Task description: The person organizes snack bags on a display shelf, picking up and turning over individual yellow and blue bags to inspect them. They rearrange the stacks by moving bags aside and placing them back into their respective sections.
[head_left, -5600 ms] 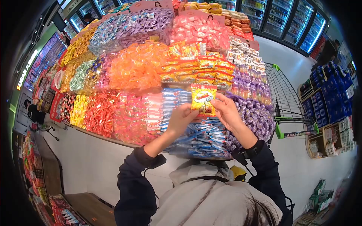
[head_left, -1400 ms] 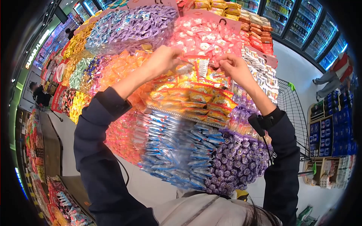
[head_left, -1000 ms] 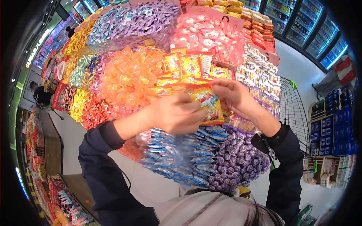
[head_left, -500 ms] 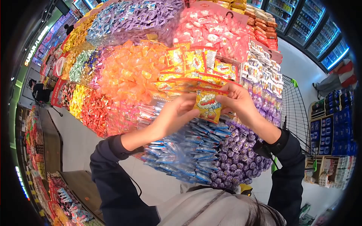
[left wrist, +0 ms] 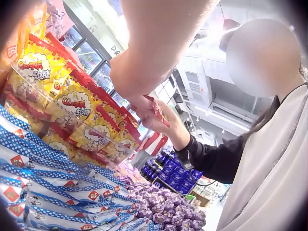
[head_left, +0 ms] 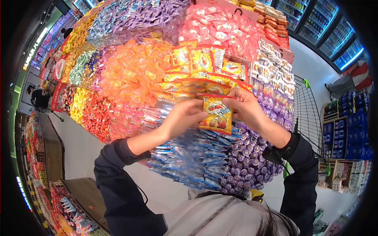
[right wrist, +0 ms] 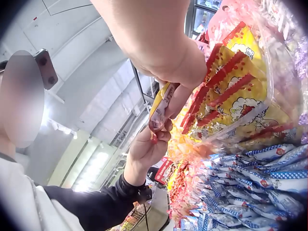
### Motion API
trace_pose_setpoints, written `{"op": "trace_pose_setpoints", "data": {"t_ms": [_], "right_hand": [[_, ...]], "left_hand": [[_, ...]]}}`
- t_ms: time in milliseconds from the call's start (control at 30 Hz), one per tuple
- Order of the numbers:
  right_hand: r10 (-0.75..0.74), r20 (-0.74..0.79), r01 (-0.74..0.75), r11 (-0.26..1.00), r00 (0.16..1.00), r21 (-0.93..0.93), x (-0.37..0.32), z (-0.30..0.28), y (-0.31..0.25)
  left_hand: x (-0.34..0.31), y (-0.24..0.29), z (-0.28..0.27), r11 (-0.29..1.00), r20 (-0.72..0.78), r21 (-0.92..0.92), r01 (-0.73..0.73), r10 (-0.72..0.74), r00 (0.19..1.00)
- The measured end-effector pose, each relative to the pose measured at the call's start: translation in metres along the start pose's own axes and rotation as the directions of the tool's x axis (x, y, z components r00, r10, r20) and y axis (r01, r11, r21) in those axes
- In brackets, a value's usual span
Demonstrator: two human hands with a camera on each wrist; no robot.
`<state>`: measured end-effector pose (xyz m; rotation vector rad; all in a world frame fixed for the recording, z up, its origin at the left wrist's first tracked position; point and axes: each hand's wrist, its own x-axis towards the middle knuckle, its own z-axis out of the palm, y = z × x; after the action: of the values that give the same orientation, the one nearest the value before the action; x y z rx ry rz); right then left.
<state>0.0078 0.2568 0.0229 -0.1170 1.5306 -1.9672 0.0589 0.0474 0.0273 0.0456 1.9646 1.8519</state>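
Note:
A yellow gummy candy packet point(head_left: 217, 114) with a red top edge and cartoon print is held up facing the head camera. My left hand point(head_left: 182, 118) pinches it by the left edge, thumb in front. At its upper right, my right hand point(head_left: 247, 108) grips it with the thumb across the front and the other fingers mostly behind. Edge-on, the same packet point(right wrist: 161, 108) shows between both hands in the right wrist view. Just beyond the hands, similar yellow packets point(head_left: 202, 61) fill a clear-walled bin, some standing upright.
Blue-and-white packets point(head_left: 189, 157) and purple-wrapped round sweets point(head_left: 248, 161) lie nearest the body. Orange-wrapped candies point(head_left: 130, 74) are left of the yellow bin. A wire shopping cart point(head_left: 309, 110) stands right of the display, with a person point(head_left: 359, 76) farther off.
At 1.4 s ago both hands were apart over the yellow bin; they have come back toward the body with a packet. Over the last half second the packet has barely shifted.

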Motion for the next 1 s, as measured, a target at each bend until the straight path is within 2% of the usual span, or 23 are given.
{"op": "trace_pose_setpoints", "data": {"t_ms": [200, 300, 400, 600, 700, 800, 900, 1000], "right_hand": [[-0.020, 0.023, 0.019, 0.999, 1.000, 0.041, 0.000, 0.001, 0.002], [-0.115, 0.106, 0.141, 0.950, 0.988, -0.279, 0.001, 0.002, -0.003], [-0.184, 0.154, 0.232, 0.879, 0.971, -0.416, 0.002, 0.008, 0.001], [-0.202, 0.069, 0.213, 0.895, 0.977, -0.392, 0.004, 0.005, 0.007], [-0.238, 0.039, 0.237, 0.909, 0.970, -0.342, 0.003, 0.007, 0.011], [-0.214, 0.063, 0.223, 0.918, 0.975, -0.329, 0.005, 0.005, 0.012], [-0.226, 0.165, 0.272, 0.891, 0.960, -0.363, -0.002, 0.008, 0.003], [-0.432, 0.269, 0.509, 0.735, 0.861, -0.448, -0.008, 0.010, 0.002]], "left_hand": [[0.001, -0.002, -0.001, 0.999, 0.001, -0.024, -0.035, 0.035, 0.999], [0.003, -0.012, -0.001, 0.968, 0.004, 0.143, -0.204, 0.206, 0.979], [-0.001, -0.006, 0.004, 0.948, 0.017, 0.272, -0.164, 0.166, 0.986], [-0.004, 0.000, 0.010, 0.967, -0.013, 0.222, -0.124, 0.131, 0.991], [-0.006, 0.003, 0.012, 0.920, 0.010, 0.355, -0.163, 0.171, 0.985], [-0.006, 0.007, 0.012, 0.911, 0.010, 0.364, -0.193, 0.204, 0.979], [-0.009, 0.005, 0.010, 0.867, -0.032, 0.425, -0.261, 0.303, 0.953], [-0.008, -0.001, 0.005, 0.816, -0.065, 0.463, -0.347, 0.422, 0.904]]}}
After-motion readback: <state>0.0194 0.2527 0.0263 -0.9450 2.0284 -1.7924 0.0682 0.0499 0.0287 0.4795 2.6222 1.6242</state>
